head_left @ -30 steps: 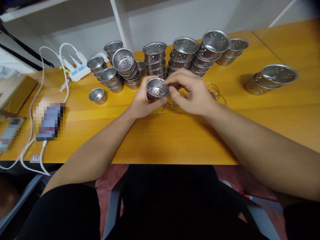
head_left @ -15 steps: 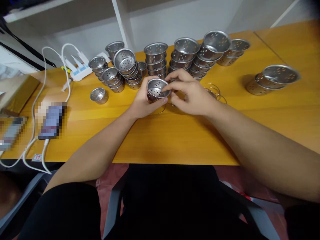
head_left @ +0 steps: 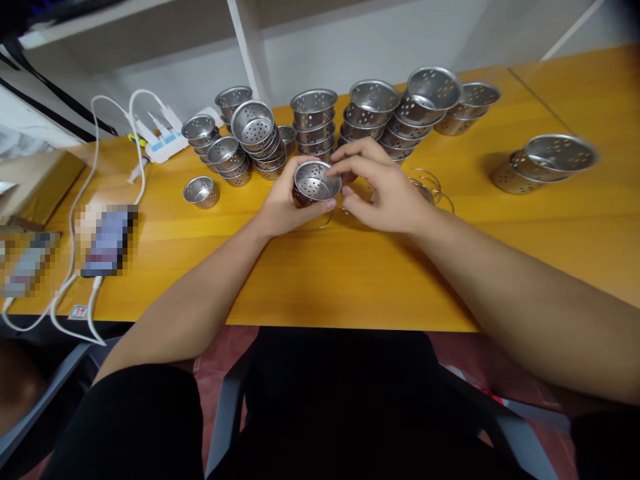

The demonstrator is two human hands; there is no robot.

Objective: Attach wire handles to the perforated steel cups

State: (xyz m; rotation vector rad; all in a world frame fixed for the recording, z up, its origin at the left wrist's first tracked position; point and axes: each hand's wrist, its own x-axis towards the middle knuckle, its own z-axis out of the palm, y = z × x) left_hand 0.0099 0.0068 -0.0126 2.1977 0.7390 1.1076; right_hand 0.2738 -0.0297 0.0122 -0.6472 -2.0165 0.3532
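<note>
A small perforated metal cup (head_left: 315, 185) is held over the wooden table (head_left: 320, 287), its open top facing up. Fingers and thumb of my left hand (head_left: 290, 201) wrap round its left side and front. My right hand (head_left: 383, 190) is at the cup's right rim, fingers bent and apart, with the index fingertip at the inner edge. Nothing can be made out between the right fingers. Thin metal rings (head_left: 433, 187) lie on the table just beyond the right hand.
Several stacks of perforated cups (head_left: 313, 110) stand along the back. A single cup (head_left: 200, 192) sits left, two nested cups (head_left: 557, 157) far right. A phone (head_left: 109, 241), white cables, a power strip (head_left: 167, 145) and a cardboard box (head_left: 45, 183) occupy the left.
The right index fingertip has drawn back slightly from inside the cup towards its rim. The left hand keeps its hold, and the view has shifted a little.
</note>
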